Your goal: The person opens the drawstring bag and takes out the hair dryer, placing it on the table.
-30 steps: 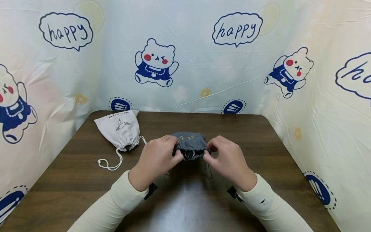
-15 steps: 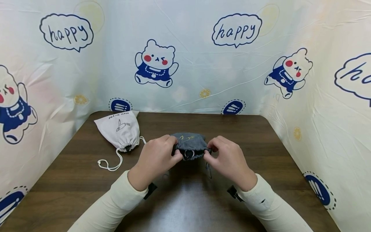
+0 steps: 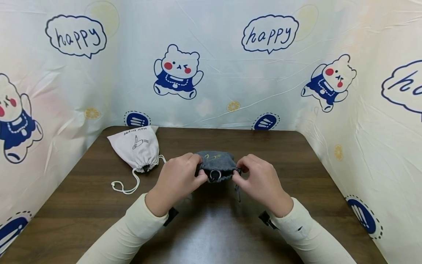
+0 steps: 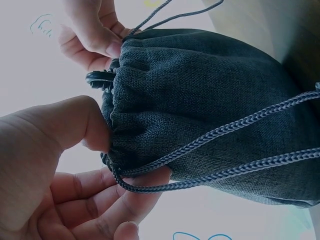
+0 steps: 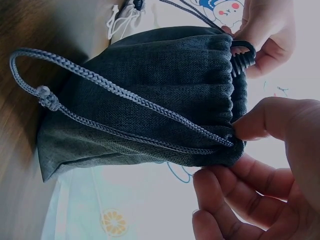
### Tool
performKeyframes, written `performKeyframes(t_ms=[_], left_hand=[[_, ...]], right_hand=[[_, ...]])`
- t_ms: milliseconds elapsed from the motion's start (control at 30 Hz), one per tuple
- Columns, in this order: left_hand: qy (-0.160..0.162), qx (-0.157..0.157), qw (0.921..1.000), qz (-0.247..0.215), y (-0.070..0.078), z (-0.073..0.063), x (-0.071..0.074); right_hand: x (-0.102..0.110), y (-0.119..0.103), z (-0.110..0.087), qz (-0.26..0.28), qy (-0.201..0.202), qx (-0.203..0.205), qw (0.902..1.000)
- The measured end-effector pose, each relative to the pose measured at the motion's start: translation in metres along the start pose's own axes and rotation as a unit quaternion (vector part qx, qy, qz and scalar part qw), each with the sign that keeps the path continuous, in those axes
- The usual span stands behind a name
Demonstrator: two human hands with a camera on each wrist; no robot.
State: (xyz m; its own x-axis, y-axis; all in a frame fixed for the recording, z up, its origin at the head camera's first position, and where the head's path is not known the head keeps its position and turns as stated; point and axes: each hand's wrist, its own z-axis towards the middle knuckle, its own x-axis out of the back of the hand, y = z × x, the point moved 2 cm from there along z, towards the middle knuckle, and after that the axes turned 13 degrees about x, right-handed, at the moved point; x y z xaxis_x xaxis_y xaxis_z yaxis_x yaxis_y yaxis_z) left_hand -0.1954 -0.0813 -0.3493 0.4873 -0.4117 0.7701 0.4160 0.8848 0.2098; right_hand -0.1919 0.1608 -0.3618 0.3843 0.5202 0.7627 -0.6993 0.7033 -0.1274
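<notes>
A dark grey drawstring pouch [image 3: 219,158] with a yellowish print stands mid-table in the head view, its gathered mouth toward me. My left hand [image 3: 176,181] pinches the left side of that mouth between thumb and fingers. On the opposite side my right hand [image 3: 260,180] pinches the rim the same way. Between the hands the mouth gapes, and a black looped cable [image 5: 242,59] pokes out of it. Grey cords hang from both sides; a knotted cord [image 5: 49,98] shows in the right wrist view. What else the pouch contains is hidden.
A white drawstring bag [image 3: 140,146] printed "Hair Dryer" lies at the back left, its white cord [image 3: 126,191] trailing on the brown wooden table [image 3: 211,227]. Patterned cloth [image 3: 217,66] with cartoon bears encloses the back and both sides.
Both hands keep their pinch on the pouch's rim. Its mouth looks very slightly wider, with the right hand a touch farther right. The white bag has not moved.
</notes>
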Motion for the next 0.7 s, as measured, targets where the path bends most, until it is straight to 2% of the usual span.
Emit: performKeyframes(t_ms=[700], left_hand=[[-0.008, 0.008, 0.9999, -0.005, -0.0025, 0.0018, 0.0036]], right_hand=[[0.0013, 0.0034, -0.0007, 0.002, 0.002, -0.001, 1.0000]])
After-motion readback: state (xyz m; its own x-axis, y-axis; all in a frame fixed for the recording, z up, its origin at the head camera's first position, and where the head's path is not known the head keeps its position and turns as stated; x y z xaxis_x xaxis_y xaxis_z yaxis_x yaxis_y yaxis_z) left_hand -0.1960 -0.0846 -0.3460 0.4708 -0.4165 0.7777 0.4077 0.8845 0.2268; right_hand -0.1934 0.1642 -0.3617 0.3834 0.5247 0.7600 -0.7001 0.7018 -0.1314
